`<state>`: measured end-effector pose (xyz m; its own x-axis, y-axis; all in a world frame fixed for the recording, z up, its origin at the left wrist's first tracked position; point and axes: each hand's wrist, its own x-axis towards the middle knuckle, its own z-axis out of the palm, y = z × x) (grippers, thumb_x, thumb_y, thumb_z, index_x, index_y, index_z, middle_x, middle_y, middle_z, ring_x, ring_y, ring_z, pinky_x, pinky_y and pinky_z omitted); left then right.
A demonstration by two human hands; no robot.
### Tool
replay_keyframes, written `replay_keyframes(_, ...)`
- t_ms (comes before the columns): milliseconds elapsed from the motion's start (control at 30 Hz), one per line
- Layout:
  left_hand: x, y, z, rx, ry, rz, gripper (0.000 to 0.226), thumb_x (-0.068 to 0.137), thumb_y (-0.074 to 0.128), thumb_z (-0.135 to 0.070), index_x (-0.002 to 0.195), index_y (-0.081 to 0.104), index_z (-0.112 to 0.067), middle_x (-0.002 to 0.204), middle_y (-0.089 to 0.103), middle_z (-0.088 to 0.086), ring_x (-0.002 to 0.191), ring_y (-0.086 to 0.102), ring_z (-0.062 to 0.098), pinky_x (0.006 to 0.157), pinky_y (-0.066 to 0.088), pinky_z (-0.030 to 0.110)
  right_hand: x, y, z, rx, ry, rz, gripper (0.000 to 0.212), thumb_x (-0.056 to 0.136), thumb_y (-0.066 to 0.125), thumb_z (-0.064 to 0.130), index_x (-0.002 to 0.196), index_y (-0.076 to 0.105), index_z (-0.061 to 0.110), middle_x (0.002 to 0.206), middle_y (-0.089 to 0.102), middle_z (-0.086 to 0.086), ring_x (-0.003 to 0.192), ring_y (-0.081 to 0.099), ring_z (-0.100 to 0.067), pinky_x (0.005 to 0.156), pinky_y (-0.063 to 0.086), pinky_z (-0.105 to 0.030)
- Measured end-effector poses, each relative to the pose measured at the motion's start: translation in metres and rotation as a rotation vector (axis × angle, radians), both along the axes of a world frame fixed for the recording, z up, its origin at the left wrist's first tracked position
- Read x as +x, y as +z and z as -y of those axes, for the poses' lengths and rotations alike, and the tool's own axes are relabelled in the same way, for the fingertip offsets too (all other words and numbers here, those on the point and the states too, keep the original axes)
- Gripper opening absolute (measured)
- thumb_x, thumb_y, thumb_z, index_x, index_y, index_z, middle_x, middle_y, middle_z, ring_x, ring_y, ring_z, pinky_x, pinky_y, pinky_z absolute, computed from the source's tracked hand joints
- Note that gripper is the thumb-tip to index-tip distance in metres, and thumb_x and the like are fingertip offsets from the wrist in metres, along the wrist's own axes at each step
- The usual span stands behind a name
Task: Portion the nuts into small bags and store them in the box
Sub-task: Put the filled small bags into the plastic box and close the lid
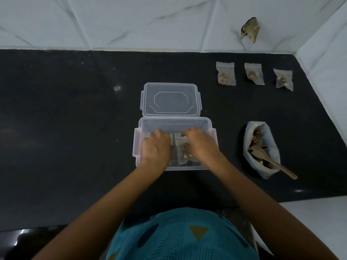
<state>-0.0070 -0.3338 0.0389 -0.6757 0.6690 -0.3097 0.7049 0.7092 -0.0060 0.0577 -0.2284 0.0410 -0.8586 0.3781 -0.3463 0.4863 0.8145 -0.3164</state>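
Observation:
A clear plastic box (174, 121) stands on the black counter, and both hands reach down into it. My right hand (201, 145) grips a small clear bag of nuts (183, 152) on the box floor. My left hand (156, 147) rests palm down on the left side of the box, and what lies under it is hidden. Three filled small bags lie at the back right: one (225, 73), a second (253, 73), a third (284, 79). A large open bag of nuts (270, 139) with a wooden spoon (272, 160) in it lies to the right of the box.
The box's clear lid (170, 99) lies flat just behind the box. White marble tile walls (150, 21) close the counter at the back and right. A torn brown scrap (250, 30) sticks to the back wall. The black counter (65, 119) stretches out to the left.

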Motion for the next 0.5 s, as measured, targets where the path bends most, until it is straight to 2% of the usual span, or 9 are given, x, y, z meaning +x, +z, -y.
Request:
replay_keyframes(67, 0.000, 0.012, -0.006, 0.161, 0.017, -0.010, 0.032, 0.096, 0.046, -0.031, 0.121, 0.050, -0.011, 0.119, 0.055, 0.007, 0.106, 0.056, 0.021, 0.087, 0.048, 0.030, 0.005, 0.014, -0.007, -0.036, -0.044, -0.153, 0.023, 0.093, 0.052, 0.019, 0.114, 0.058, 0.012, 0.118, 0.057, -0.004, 0.101, 0.057, -0.017, 0.079, 0.042, -0.025)
replay_keyframes(167, 0.000, 0.027, -0.022, 0.440, 0.016, 0.001, 0.032, 0.095, 0.048, -0.030, 0.121, 0.054, -0.011, 0.121, 0.056, 0.006, 0.110, 0.054, 0.020, 0.090, 0.043, 0.030, 0.013, 0.029, -0.029, 0.020, -0.081, -0.349, 0.021, 0.094, 0.050, 0.022, 0.110, 0.061, 0.014, 0.109, 0.058, -0.001, 0.095, 0.055, -0.012, 0.072, 0.039, -0.021)
replay_keyframes(267, -0.001, 0.034, -0.045, 0.611, -0.010, 0.019, 0.034, 0.093, 0.053, -0.025, 0.123, 0.056, -0.010, 0.126, 0.056, 0.009, 0.116, 0.051, 0.022, 0.098, 0.039, 0.032, 0.021, 0.034, -0.062, 0.092, -0.107, -0.408, 0.025, 0.094, 0.049, 0.021, 0.116, 0.058, 0.014, 0.114, 0.056, -0.002, 0.102, 0.050, -0.012, 0.079, 0.035, -0.019)
replay_keyframes(367, -0.001, 0.030, -0.079, 0.618, -0.051, 0.025, 0.043, 0.091, 0.055, -0.028, 0.131, 0.049, -0.011, 0.137, 0.047, 0.011, 0.129, 0.041, 0.025, 0.107, 0.032, 0.036, 0.028, 0.026, -0.104, 0.209, -0.131, -0.439, 0.036, 0.094, 0.050, 0.024, 0.128, 0.051, 0.013, 0.131, 0.050, -0.007, 0.122, 0.043, -0.020, 0.097, 0.034, -0.029)
replay_keyframes(433, 0.000, 0.024, -0.107, 0.551, -0.081, 0.011, 0.049, 0.092, 0.052, -0.033, 0.136, 0.042, -0.013, 0.144, 0.039, 0.011, 0.136, 0.032, 0.024, 0.111, 0.026, 0.037, 0.033, 0.014, -0.134, 0.269, -0.153, -0.375, 0.045, 0.094, 0.049, 0.029, 0.137, 0.042, 0.016, 0.143, 0.038, -0.008, 0.133, 0.030, -0.024, 0.107, 0.026, -0.037)
replay_keyframes(500, 0.002, 0.018, -0.140, 0.488, -0.102, 0.006, 0.053, 0.094, 0.049, -0.036, 0.140, 0.035, -0.015, 0.149, 0.031, 0.010, 0.140, 0.024, 0.025, 0.114, 0.020, 0.038, 0.041, -0.001, -0.166, 0.326, -0.167, -0.295, 0.050, 0.095, 0.045, 0.033, 0.142, 0.034, 0.019, 0.150, 0.029, -0.008, 0.139, 0.021, -0.025, 0.110, 0.020, -0.040)
